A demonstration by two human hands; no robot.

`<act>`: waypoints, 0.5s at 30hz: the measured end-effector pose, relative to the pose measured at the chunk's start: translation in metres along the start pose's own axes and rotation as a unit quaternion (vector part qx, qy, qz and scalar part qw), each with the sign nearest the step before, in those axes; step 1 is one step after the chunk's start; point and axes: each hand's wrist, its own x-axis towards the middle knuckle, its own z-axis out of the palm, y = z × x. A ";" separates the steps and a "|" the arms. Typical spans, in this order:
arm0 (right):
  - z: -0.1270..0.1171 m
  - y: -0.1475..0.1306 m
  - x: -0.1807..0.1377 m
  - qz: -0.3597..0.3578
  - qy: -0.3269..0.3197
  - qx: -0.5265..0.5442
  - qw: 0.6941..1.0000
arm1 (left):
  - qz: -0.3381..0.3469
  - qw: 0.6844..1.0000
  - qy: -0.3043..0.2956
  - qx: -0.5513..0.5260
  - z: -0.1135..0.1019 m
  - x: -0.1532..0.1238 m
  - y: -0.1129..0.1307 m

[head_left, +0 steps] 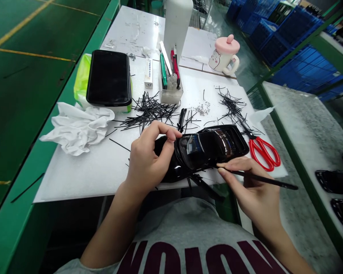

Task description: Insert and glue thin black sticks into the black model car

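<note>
You hold a shiny black toy car (211, 146) above the counter (77, 179).
It is near the front edge, with open room on its left. Your left hand (148, 160) is clamped on its end. Your right hand (251, 186) pinches one thin black stick (263, 179). One pair of red scissors (263, 152) lies just beside the car.

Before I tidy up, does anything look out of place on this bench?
Yes: a stray black strip lies on the green bench, off the white board, away from the pile of strips.
</note>
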 end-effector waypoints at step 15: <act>0.002 -0.005 0.003 0.018 0.019 0.043 0.999 | 0.003 0.999 -0.009 0.043 0.001 0.001 0.001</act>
